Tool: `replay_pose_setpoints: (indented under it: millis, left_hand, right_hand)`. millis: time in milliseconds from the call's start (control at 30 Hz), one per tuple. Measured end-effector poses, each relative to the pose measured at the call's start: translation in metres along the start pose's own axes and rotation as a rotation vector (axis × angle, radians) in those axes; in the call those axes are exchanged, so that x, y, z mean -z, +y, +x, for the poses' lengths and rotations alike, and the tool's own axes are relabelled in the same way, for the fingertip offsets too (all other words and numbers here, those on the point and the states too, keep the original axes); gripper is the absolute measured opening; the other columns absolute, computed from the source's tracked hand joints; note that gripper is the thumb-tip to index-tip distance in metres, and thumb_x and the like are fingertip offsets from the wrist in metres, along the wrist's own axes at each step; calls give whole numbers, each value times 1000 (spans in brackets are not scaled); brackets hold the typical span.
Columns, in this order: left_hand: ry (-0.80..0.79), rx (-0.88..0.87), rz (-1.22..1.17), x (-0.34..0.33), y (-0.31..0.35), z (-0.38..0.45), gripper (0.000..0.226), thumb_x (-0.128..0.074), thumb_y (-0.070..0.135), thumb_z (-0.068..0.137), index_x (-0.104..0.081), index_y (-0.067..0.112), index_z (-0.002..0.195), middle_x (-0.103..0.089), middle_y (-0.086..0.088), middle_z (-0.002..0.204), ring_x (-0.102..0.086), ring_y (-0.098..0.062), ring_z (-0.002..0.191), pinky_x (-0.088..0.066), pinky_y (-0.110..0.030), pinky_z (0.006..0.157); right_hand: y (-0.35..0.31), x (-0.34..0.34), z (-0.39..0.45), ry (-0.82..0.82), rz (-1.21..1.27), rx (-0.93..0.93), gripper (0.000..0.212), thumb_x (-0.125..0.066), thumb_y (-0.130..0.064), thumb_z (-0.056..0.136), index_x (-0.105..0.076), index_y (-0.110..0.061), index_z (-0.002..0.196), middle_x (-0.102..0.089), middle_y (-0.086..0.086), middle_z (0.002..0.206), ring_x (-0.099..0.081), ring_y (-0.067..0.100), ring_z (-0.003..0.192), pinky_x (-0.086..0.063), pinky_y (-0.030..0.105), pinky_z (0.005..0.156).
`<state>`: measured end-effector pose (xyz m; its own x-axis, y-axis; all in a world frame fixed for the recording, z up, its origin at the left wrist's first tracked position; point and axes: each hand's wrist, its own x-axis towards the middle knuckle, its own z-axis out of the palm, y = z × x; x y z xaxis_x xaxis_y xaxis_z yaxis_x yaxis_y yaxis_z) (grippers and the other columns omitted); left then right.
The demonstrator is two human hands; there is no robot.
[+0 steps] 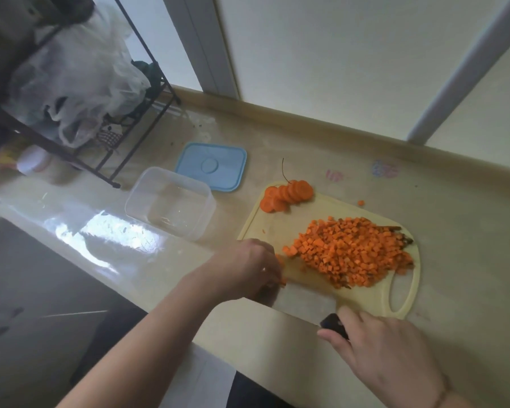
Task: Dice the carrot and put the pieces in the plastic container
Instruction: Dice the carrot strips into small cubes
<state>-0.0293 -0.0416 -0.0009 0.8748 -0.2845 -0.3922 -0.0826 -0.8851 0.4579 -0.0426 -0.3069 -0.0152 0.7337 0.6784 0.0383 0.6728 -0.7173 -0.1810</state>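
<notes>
Just past the fingers of the left hand (249, 267), which pinch a few orange carrot bits, lies the big pile of diced carrot (349, 251) on the pale yellow cutting board (377, 295); the right hand (386, 351) grips the wide knife (301, 300), the dicing looks nearly done, and next the orange carrot rounds (287, 194) need cutting before all goes into the clear plastic container (170, 203).

- Countertop (277, 142): smooth, pale beige, glossy enough to throw white glare at 9 o'clock of the board.
- Cutting board (374, 293): cream plastic, matt, with scuffed marks.
- Plastic container (171, 201): clear, thin-walled plastic, shiny.
- Lid (211, 166): light blue plastic, smooth, satin finish.
- Knife blade (301, 298): dull grey metal; handle (334, 325) black and glossy.
- Diced carrot (351, 251): moist, matt orange.
- Rack (147, 125): thin dark metal rods.
- Bags (80, 75): crinkled translucent plastic film.
</notes>
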Motion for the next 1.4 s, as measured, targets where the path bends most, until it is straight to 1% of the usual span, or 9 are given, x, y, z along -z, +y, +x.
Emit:
replay_pose_setpoints:
  millis: [100, 233, 400, 667, 933, 1033, 1133, 1300, 1400]
  left_hand:
    - [-32, -112, 73, -7, -1, 1, 17, -62, 26, 95, -76, 20, 102, -66, 1, 104, -60, -22, 95, -50, -39, 83]
    - [-35, -289, 121, -18, -2, 0, 39, -38, 33, 91, -71, 12, 89, -62, -5, 88, -59, -28, 78, -50, -38, 69]
    - [203, -321, 127, -13, -26, 18, 8, -64, 5, 92, -72, 8, 94, -63, -9, 85, -59, -30, 70, -51, -37, 61]
    - [251, -401, 259, -22, -44, 45, 22, -73, -7, 82, -73, 11, 95, -62, -7, 85, -56, -28, 68, -50, -36, 60]
    - [213, -407, 281, -17, -45, 46, 15, -71, 4, 88, -74, 16, 96, -64, -3, 86, -58, -27, 75, -52, -38, 64]
    - [215, -373, 307, -20, -43, 46, 16, -55, 15, 94, -70, 16, 92, -63, -2, 86, -57, -26, 75, -51, -39, 65]
    - [208, -355, 275, -19, -42, 44, 29, -42, 27, 94, -69, 15, 89, -61, -1, 81, -56, -26, 73, -50, -37, 63]
    - [229, -247, 117, -16, -41, 43, 32, -45, 33, 96, -69, 12, 99, -64, -4, 86, -59, -28, 76, -53, -41, 66]
    - [224, -241, 91, -17, -41, 44, 31, -51, 31, 97, -73, 14, 110, -65, -7, 94, -62, -31, 81, -55, -42, 67]
  right_hand:
    - [0, -3, -4, 43, 7, -6, 71, -10, -63, 97, -50, -20, 57, -43, 0, 38, -43, 20, 24, -17, 21, 38]
    - [3, -6, -11, 57, 2, 2, 75, -8, -62, 98, -52, -18, 55, -43, 3, 37, -42, 21, 23, -16, 21, 36]
    - [14, -8, -26, 78, 21, 23, 75, -13, -63, 98, -59, -19, 59, -47, -1, 40, -44, 21, 25, -29, 23, 27]
    - [30, -4, -40, 43, 37, -50, 75, -14, -68, 95, -56, -20, 56, -47, -2, 38, -42, 13, 24, -19, 20, 33]
    - [39, -4, -42, 60, 43, -91, 74, -16, -69, 94, -58, -20, 57, -47, 0, 36, -44, 14, 23, -26, 20, 30]
    - [41, -3, -41, 67, 49, -126, 74, -16, -70, 94, -58, -20, 58, -47, 1, 35, -45, 17, 23, -26, 20, 31]
    - [46, -1, -41, 59, 39, -138, 71, -18, -71, 92, -59, -22, 62, -51, 3, 39, -51, 21, 29, -38, 29, 29]
    - [58, 2, -50, 79, 45, -154, 69, -25, -71, 91, -64, -20, 67, -61, 6, 50, -59, 30, 40, -47, 38, 36]
    - [67, 3, -59, 114, 87, -190, 69, -27, -71, 91, -68, -19, 68, -63, 4, 53, -61, 26, 43, -49, 39, 38]
